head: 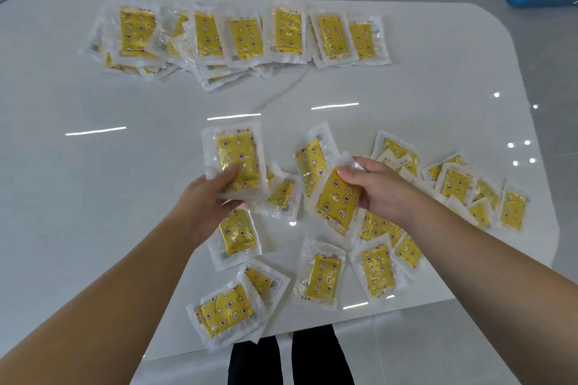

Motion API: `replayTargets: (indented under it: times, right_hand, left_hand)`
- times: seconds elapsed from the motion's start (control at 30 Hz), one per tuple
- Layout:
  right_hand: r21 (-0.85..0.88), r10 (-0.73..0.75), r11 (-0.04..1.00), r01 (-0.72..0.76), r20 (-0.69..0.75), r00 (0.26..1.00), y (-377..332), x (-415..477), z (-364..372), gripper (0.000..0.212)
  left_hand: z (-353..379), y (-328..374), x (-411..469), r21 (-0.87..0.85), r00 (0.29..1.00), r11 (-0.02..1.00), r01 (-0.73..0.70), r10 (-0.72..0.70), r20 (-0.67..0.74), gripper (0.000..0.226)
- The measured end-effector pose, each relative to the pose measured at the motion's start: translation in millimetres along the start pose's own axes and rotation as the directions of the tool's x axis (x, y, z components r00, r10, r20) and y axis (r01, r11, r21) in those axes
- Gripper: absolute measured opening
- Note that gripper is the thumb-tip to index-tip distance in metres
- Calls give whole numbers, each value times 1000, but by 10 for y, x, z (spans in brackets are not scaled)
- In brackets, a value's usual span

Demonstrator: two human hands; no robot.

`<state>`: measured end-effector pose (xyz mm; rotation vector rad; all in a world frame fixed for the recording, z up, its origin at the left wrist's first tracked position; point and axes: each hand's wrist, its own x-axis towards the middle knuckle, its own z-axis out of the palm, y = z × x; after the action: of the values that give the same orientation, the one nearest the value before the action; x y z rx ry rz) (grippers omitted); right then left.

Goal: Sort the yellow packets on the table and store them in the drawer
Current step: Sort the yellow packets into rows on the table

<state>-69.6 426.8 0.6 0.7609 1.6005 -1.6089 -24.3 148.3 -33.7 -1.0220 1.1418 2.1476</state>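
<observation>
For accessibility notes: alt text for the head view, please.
A person's left hand holds a stack of yellow packets while the right hand pinches another packet above loose ones scattered on a white table; a tidier row lies farther back.

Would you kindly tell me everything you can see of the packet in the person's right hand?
The packet is a flat yellow rectangle printed with small flowers, stars and a crescent moon, sealed in a clear, crinkly plastic wrapper with whitish borders. It looks unopened. The right hand pinches its upper end, thumb on the printed face, so it sits tilted over the loose packets scattered on the near part of the white table.
</observation>
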Motion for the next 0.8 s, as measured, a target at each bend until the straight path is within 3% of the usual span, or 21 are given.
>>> replayTargets:
  times: [0.07,0.13,0.23,0.4,0.47,0.6,0.73,0.8]
  right_hand:
    - [38,-3,999,2,34,999,-14,37,56,34]
    - [81,-12,997,3,113,993,-53,76,115,30]
    - [155,-27,988,-11,242,970,-134,159,167,33]
    - [84,16,995,-54,392,920,-285,357,78,39]
    - [16,65,997,-77,382,922,-385,468,44,41]
    - [-221,95,973,-62,143,985,-581,750,-90,37]
    - [-225,142,970,-88,232,962,-851,876,-330,33]
    - [-296,116,954,-52,204,972,-1010,925,-431,32]
  left_hand:
    - [102,103,46,-111,993,994,18,-5,120,35]
    - [239,153,98,-116,982,992,44,-22,187,27]
    - [475,147,189,-123,979,990,73,-48,200,23]
    - [754,166,333,-164,982,984,68,-37,186,38]
    - [781,199,409,-168,991,985,49,-26,132,40]
    - [762,324,560,-168,1000,985,-25,24,-6,52]
    - [767,451,658,-140,994,989,-58,44,-100,51]
    - [792,512,692,-105,989,992,-67,52,-139,40]
